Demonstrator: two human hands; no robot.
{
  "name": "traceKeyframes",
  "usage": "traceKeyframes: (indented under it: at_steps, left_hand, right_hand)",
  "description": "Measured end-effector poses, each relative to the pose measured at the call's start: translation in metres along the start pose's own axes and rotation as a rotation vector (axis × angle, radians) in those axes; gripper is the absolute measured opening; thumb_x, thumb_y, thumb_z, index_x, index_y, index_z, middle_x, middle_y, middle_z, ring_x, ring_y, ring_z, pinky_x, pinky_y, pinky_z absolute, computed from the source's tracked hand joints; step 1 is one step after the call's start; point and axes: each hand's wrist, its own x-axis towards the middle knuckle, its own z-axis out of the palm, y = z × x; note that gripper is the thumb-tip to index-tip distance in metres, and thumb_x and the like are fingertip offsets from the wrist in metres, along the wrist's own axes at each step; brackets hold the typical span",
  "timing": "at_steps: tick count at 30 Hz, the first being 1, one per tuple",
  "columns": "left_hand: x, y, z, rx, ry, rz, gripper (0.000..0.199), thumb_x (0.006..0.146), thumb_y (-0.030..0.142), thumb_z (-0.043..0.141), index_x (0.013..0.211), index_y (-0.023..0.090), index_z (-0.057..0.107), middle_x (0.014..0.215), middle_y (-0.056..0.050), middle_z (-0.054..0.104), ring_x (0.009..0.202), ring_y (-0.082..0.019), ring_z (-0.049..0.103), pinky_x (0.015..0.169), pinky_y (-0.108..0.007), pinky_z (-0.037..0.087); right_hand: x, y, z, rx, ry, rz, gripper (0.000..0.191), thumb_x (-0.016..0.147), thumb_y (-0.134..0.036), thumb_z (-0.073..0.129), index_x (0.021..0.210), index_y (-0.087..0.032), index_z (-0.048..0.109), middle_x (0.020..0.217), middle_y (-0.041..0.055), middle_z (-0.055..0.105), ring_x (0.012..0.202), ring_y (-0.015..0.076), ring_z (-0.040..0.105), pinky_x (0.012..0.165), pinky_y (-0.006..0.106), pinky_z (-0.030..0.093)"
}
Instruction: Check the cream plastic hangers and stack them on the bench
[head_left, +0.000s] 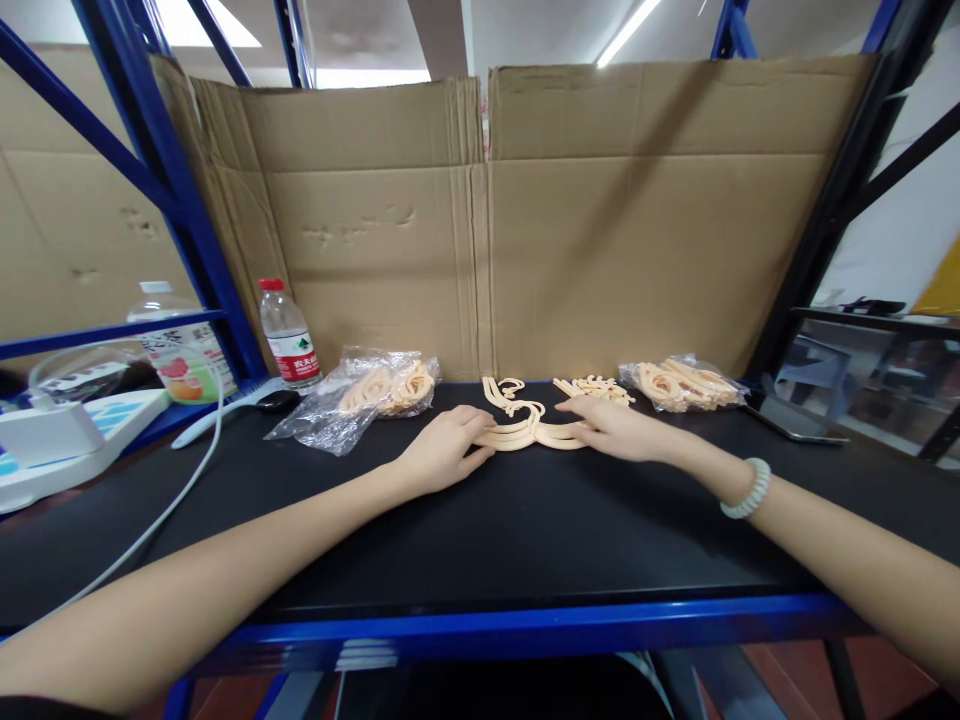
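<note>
steadying a wooden scroll piece from both ends seemed to be the step in hand. the piece lay flat on the black counter, in front of the person and near the middle, its paired curved strips spreading to either side of a central curl. the left hand was at its left end, the fingers bent around that end with the thumb on the near side; whether they were clenched on the wood or merely resting there, one could not tell. the right hand was at the other end, its index finger stretched out over the counter and its thumb close to the strips, and there too a firm grip could not be made out. just behind the scroll lay another curved strip, and beyond the right hand's fingers was a pile of small carved pieces. a clear bag of similar wood lay to the left, a second bag to the right, and a red-capped bottle stood farther left. the next move, by the look of it, called for light, even pressure from both sides, keeping the curves lined up.
</note>
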Motion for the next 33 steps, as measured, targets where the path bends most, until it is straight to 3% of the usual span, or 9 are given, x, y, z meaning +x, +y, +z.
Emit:
traceKeyframes:
  at_steps: [3, 8, 18, 28, 33]
  left_hand:
    - [0.001, -0.003, 0.006, -0.097, -0.024, -0.043, 0.031, 0.085, 0.024, 0.052, 0.114, 0.018, 0.061, 0.121, -0.012, 0.061, 0.114, -0.027, 0.053, 0.099, -0.039, 0.036]
    - [0.003, -0.014, 0.009, -0.148, 0.004, -0.022, 0.028, 0.088, 0.023, 0.048, 0.109, 0.020, 0.066, 0.115, -0.009, 0.066, 0.109, -0.025, 0.059, 0.098, -0.037, 0.039]
    - [0.005, -0.015, 0.008, 0.078, -0.086, -0.002, 0.033, 0.092, 0.017, 0.039, 0.117, 0.016, 0.060, 0.122, -0.006, 0.062, 0.113, -0.020, 0.057, 0.100, -0.035, 0.043]
    - [0.005, -0.022, 0.012, 0.077, -0.151, 0.031, 0.047, 0.086, 0.003, 0.035, 0.126, 0.019, 0.054, 0.133, -0.005, 0.054, 0.124, -0.018, 0.049, 0.110, -0.039, 0.033]
    - [0.011, -0.027, 0.016, 0.076, -0.171, 0.002, 0.054, 0.080, -0.002, 0.035, 0.128, 0.013, 0.053, 0.135, -0.008, 0.052, 0.126, -0.017, 0.047, 0.110, -0.033, 0.033]
  right_hand:
    - [0.004, -0.016, 0.017, -0.031, -0.015, -0.040, 0.030, 0.092, -0.031, 0.047, 0.114, -0.013, 0.057, 0.107, 0.0157, 0.058, 0.098, 0.0287, 0.056, 0.087, 0.043, 0.045]
    - [0.006, -0.013, 0.030, -0.060, 0.035, -0.045, 0.028, 0.096, -0.024, 0.036, 0.111, -0.013, 0.058, 0.098, 0.0125, 0.052, 0.090, 0.0243, 0.053, 0.085, 0.040, 0.046]
    - [0.007, -0.009, 0.034, -0.141, 0.030, 0.006, 0.024, 0.097, -0.021, 0.038, 0.100, -0.011, 0.060, 0.092, 0.0111, 0.049, 0.089, 0.0237, 0.050, 0.087, 0.039, 0.043]
    - [0.001, -0.023, 0.034, -0.301, 0.025, 0.136, 0.023, 0.095, -0.023, 0.041, 0.090, -0.010, 0.060, 0.093, 0.0149, 0.052, 0.093, 0.0277, 0.053, 0.082, 0.038, 0.045]
    - [0.008, -0.022, 0.037, -0.307, 0.024, 0.146, 0.023, 0.095, -0.018, 0.040, 0.093, -0.008, 0.060, 0.096, 0.0165, 0.054, 0.093, 0.0264, 0.054, 0.086, 0.036, 0.043]
